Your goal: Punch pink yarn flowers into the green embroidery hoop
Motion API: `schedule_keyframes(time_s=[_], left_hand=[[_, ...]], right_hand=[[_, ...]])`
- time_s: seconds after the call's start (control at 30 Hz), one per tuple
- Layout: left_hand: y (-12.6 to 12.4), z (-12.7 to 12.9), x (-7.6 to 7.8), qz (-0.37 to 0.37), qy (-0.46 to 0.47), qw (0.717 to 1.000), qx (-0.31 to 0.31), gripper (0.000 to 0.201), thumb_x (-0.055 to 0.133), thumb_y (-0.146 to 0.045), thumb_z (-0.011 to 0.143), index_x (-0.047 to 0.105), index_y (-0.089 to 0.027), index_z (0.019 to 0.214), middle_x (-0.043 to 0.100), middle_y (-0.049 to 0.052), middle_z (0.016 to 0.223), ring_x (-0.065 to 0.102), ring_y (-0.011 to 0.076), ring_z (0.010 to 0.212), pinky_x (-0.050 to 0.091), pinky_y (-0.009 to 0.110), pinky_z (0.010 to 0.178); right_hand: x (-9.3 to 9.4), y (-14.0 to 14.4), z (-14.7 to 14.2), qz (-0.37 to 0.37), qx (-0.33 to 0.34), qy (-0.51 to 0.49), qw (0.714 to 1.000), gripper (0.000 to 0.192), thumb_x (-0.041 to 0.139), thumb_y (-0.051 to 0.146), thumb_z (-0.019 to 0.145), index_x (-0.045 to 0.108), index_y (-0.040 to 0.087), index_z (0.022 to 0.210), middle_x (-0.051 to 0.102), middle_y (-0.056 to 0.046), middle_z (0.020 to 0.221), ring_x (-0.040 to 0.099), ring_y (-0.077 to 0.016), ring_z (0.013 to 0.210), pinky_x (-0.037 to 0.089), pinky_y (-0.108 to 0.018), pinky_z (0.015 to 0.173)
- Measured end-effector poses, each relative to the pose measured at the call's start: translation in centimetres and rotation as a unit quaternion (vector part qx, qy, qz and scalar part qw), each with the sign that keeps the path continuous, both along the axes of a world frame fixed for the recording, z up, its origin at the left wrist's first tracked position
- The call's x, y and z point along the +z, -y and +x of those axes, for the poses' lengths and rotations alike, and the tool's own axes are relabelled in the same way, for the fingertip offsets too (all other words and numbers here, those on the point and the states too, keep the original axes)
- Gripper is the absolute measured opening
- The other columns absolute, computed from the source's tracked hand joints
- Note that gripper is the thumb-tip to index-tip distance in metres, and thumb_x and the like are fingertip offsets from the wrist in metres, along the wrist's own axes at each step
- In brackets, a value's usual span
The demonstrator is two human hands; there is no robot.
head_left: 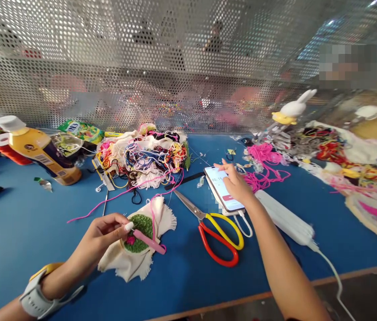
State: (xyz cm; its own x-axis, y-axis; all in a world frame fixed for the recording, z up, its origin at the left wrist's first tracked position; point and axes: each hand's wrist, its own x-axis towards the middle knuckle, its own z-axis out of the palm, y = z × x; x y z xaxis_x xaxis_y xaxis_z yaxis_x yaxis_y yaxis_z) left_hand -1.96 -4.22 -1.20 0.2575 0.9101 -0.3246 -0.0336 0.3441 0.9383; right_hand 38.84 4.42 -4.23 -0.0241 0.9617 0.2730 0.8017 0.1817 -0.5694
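My left hand (pixel 108 234) is closed in a pinch at one end of a pink-handled punch needle (pixel 150 242) threaded with pink yarn. The tool lies across a small hoop of cream cloth (pixel 163 216), whose middle is filled with green loops (pixel 141 223) and a dark pink spot. My right hand (pixel 233 178) has its fingers stretched over a smartphone (pixel 231 203) with a timer on its lit screen. Fingertips appear to meet the upper part of the screen. Between the hands lie scissors (pixel 202 216) with one yellow and one red handle, their blades slightly apart.
A tangled yarn heap (pixel 151 156) lies behind the cloth. To the left are a drink bottle (pixel 38 149), red thread spool (pixel 6 147) and snack bag (pixel 79 130). A white power strip (pixel 285 218) and pink yarn (pixel 265 160) lie right. A perforated metal screen (pixel 124 80) stands behind.
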Motion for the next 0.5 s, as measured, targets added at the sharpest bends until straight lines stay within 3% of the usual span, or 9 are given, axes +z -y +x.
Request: schedule_keyframes(time_s=[0.1,0.23,0.3,0.4,0.5], left_hand=[[-0.1,0.1,0.0,-0.011,0.004,1.0,0.002,0.03,0.082,-0.039,0.07,0.069,-0.012,0.073,0.064,0.003,0.067,0.056,0.0119,0.062,0.046,0.021,0.06],[-0.2,0.1,-0.1,-0.02,0.011,1.0,0.002,0.029,0.081,-0.039,0.072,0.069,-0.013,0.073,0.064,0.003,0.068,0.055,0.0111,0.063,0.046,0.021,0.061],[-0.2,0.0,-0.2,-0.022,0.006,1.0,-0.004,0.029,0.08,-0.04,0.073,0.068,-0.013,0.072,0.062,0.002,0.066,0.054,0.0104,0.062,0.045,0.02,0.06],[-0.1,0.0,-0.3,-0.027,0.001,1.0,-0.009,0.03,0.08,-0.041,0.073,0.068,-0.013,0.072,0.061,0.002,0.066,0.053,0.0102,0.062,0.044,0.02,0.061],[-0.1,0.0,-0.4,-0.03,0.0,0.999,-0.014,0.029,0.079,-0.041,0.074,0.069,-0.014,0.072,0.061,0.002,0.067,0.053,0.0103,0.064,0.044,0.019,0.061]], right_hand=[[-0.1,-0.1,0.1,0.005,0.001,0.003,1.0,0.019,0.037,0.013,0.08,0.04,0.025,0.095,0.062,-0.015,0.133,0.036,-0.0261,0.145,0.029,-0.06,0.113],[0.5,1.0,0.8,0.043,-0.101,-0.031,0.993,0.021,0.041,0.03,0.089,0.042,0.022,0.108,0.058,-0.02,0.135,0.053,-0.0296,0.132,0.041,-0.052,0.107],[0.9,2.1,0.9,-0.002,-0.137,-0.038,0.99,0.041,0.047,0.045,0.089,0.042,0.02,0.121,0.06,-0.022,0.131,0.064,-0.0316,0.115,0.051,-0.047,0.094],[1.6,3.6,-0.1,-0.121,-0.132,0.007,0.984,0.074,0.052,0.061,0.085,0.031,0.019,0.142,0.068,-0.02,0.116,0.072,-0.0337,0.092,0.056,-0.044,0.074],[2.1,4.2,-1.8,-0.151,-0.135,0.097,0.975,0.095,0.059,0.066,0.079,0.022,0.016,0.151,0.063,-0.025,0.124,0.067,-0.0409,0.103,0.054,-0.048,0.078]])
